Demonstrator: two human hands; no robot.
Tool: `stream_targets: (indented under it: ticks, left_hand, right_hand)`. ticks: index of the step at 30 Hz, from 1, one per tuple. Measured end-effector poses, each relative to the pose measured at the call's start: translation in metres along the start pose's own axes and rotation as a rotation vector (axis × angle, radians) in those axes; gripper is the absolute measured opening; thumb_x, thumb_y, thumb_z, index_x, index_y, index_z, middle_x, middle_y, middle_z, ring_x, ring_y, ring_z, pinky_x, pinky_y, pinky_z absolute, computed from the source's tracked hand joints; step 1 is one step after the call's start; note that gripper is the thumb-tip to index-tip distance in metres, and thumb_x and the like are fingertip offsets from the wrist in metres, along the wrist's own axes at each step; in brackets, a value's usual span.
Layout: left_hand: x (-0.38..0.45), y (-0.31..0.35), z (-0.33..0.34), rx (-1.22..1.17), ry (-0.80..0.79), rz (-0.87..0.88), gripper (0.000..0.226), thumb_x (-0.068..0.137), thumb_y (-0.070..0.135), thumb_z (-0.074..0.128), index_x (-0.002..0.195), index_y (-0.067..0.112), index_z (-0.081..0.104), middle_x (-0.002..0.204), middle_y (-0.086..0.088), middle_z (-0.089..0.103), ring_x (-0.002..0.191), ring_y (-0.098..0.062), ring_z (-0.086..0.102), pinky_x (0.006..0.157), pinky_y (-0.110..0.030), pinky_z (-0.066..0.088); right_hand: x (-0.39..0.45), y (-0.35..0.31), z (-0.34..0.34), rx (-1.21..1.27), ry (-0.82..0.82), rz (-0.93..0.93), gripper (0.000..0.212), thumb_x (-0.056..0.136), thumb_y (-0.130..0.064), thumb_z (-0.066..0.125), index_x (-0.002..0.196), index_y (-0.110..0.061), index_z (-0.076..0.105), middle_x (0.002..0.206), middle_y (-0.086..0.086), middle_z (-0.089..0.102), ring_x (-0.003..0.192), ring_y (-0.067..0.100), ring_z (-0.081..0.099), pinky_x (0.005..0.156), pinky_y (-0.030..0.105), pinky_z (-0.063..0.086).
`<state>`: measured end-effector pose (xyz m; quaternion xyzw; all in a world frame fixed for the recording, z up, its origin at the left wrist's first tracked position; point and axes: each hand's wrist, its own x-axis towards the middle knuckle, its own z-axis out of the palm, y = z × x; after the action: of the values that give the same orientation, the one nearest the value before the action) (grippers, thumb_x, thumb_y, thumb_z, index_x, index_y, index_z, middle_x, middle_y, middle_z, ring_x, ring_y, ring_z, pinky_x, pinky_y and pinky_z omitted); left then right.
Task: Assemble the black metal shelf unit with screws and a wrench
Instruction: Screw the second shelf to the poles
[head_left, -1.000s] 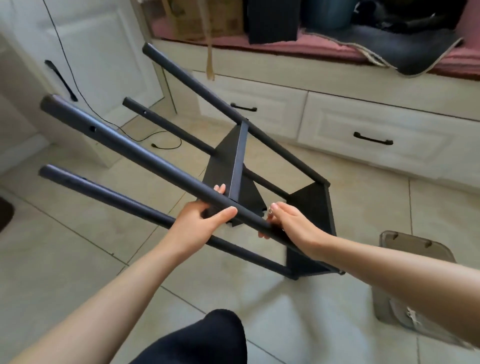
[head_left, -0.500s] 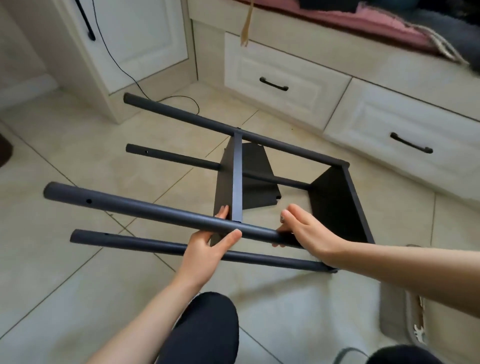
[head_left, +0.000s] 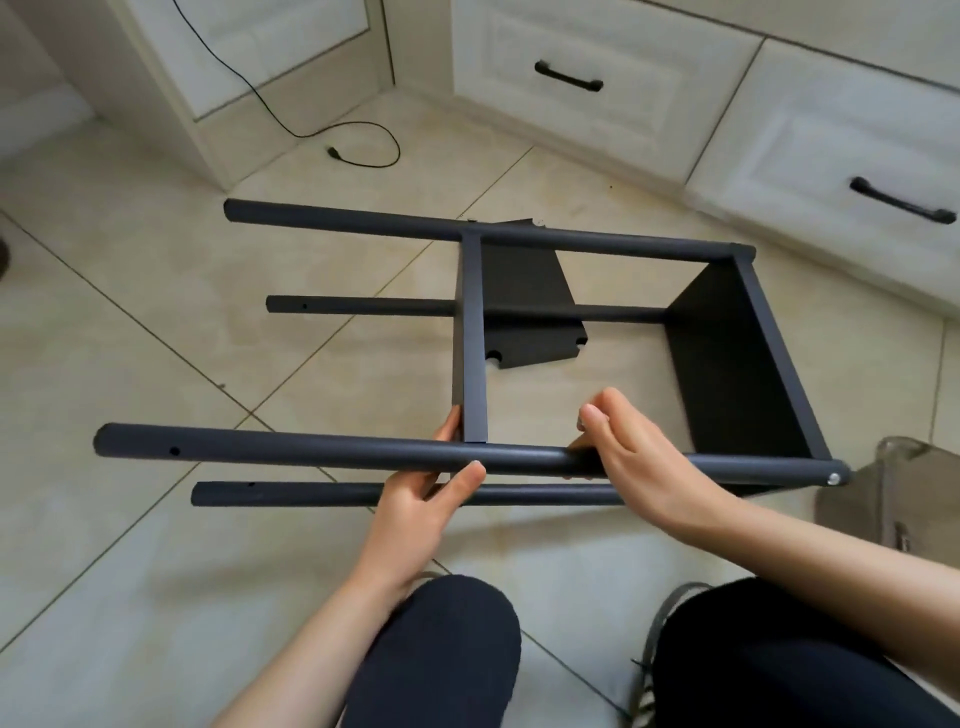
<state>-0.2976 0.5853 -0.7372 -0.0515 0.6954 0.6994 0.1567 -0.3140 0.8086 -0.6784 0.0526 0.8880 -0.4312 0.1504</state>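
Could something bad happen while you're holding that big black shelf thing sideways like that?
Maybe. The black metal shelf unit lies on its side, held only by the left hand and right hand on one round black pole, so it could tip or slip.

The left-hand fingers sit right beside the flat black middle shelf panel; they could get pinched.

The free pole ends stick out left, with open screw holes, and could bump something.

Black shelf unit (head_left: 470, 332) sideways, half-assembled
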Motion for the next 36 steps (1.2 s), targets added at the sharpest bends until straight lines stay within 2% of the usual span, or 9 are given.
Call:
stream_targets:
  ticks: [7, 12, 17, 22, 26, 29, 31, 33, 36]
  left_hand:
    - [0.000, -0.022, -0.012, -0.025, -0.051, -0.050, 0.056, 0.080, 0.037, 0.067, 0.133, 0.044, 0.048, 0.126, 0.037, 0.061, 0.124, 0.011, 0.054, 0.091, -0.004, 0.043]
    - [0.000, -0.025, -0.016, -0.004, -0.073, -0.075, 0.056, 0.081, 0.035, 0.065, 0.133, 0.043, 0.045, 0.123, 0.040, 0.060, 0.122, 0.014, 0.053, 0.091, -0.002, 0.041]
    - [-0.002, -0.034, -0.020, -0.011, -0.013, -0.149, 0.053, 0.077, 0.031, 0.067, 0.126, 0.040, 0.051, 0.113, 0.029, 0.070, 0.113, 0.008, 0.063, 0.096, -0.012, 0.048]
    - [-0.007, -0.020, -0.024, 0.001, 0.050, -0.312, 0.062, 0.062, 0.045, 0.076, 0.121, 0.036, 0.060, 0.107, 0.019, 0.072, 0.108, 0.008, 0.063, 0.079, -0.004, 0.048]
    - [-0.014, 0.006, -0.031, 0.347, 0.110, -0.472, 0.057, 0.060, 0.069, 0.077, 0.097, 0.025, 0.077, 0.088, 0.019, 0.074, 0.090, -0.001, 0.068, 0.072, -0.016, 0.048]
    - [-0.015, 0.026, -0.025, 0.925, 0.177, -0.502, 0.077, 0.068, 0.088, 0.057, 0.077, 0.013, 0.075, 0.074, 0.002, 0.074, 0.076, -0.016, 0.068, 0.070, -0.030, 0.054]
    - [-0.016, 0.039, -0.019, 1.362, 0.212, -0.412, 0.083, 0.068, 0.096, 0.041, 0.067, 0.018, 0.067, 0.065, 0.005, 0.066, 0.070, -0.019, 0.063, 0.058, -0.029, 0.048]
    - [-0.014, 0.048, -0.016, 1.613, 0.248, -0.246, 0.076, 0.067, 0.096, 0.039, 0.063, 0.022, 0.052, 0.059, 0.007, 0.050, 0.064, -0.021, 0.052, 0.051, -0.029, 0.032]
    - [-0.001, 0.057, -0.021, 1.630, 0.172, 0.078, 0.062, 0.069, 0.085, 0.057, 0.077, 0.024, 0.046, 0.074, 0.008, 0.048, 0.078, -0.020, 0.045, 0.063, -0.032, 0.032]
  right_hand:
    - [-0.004, 0.007, 0.021, -0.121, -0.026, -0.053, 0.025, 0.106, -0.031, 0.024, 0.091, -0.019, 0.040, 0.079, 0.001, 0.057, 0.078, 0.016, 0.047, 0.075, 0.028, 0.025]
    - [-0.005, 0.010, 0.027, -0.114, -0.004, -0.050, 0.023, 0.105, -0.031, 0.022, 0.092, -0.021, 0.038, 0.082, 0.007, 0.063, 0.089, 0.004, 0.040, 0.069, 0.026, 0.020]
    - [-0.004, 0.016, 0.042, -0.159, 0.036, -0.082, 0.023, 0.103, -0.037, 0.021, 0.090, -0.025, 0.036, 0.081, 0.006, 0.067, 0.079, 0.015, 0.049, 0.073, 0.025, 0.019]
    - [-0.004, 0.021, 0.047, -0.139, 0.067, -0.037, 0.026, 0.098, -0.047, 0.018, 0.090, -0.030, 0.036, 0.077, 0.005, 0.066, 0.082, 0.014, 0.046, 0.073, 0.029, 0.022]
    - [-0.004, 0.017, 0.047, -0.200, 0.115, -0.057, 0.027, 0.098, -0.045, 0.019, 0.090, -0.027, 0.038, 0.075, 0.001, 0.066, 0.076, 0.020, 0.051, 0.068, 0.030, 0.019]
    - [-0.005, 0.017, 0.047, -0.209, 0.108, -0.012, 0.029, 0.096, -0.047, 0.018, 0.091, -0.028, 0.039, 0.077, 0.000, 0.066, 0.078, 0.022, 0.049, 0.069, 0.034, 0.022]
    - [-0.005, 0.017, 0.047, -0.197, 0.087, 0.021, 0.027, 0.097, -0.047, 0.020, 0.091, -0.029, 0.039, 0.079, -0.001, 0.066, 0.083, 0.025, 0.048, 0.069, 0.036, 0.026]
    - [-0.005, 0.016, 0.046, -0.186, 0.072, 0.043, 0.026, 0.097, -0.048, 0.022, 0.089, -0.030, 0.039, 0.080, -0.002, 0.066, 0.086, 0.027, 0.048, 0.068, 0.037, 0.029]
    - [-0.006, 0.014, 0.044, -0.196, 0.059, 0.054, 0.027, 0.097, -0.048, 0.022, 0.089, -0.029, 0.039, 0.080, -0.002, 0.066, 0.086, 0.027, 0.049, 0.067, 0.037, 0.031]
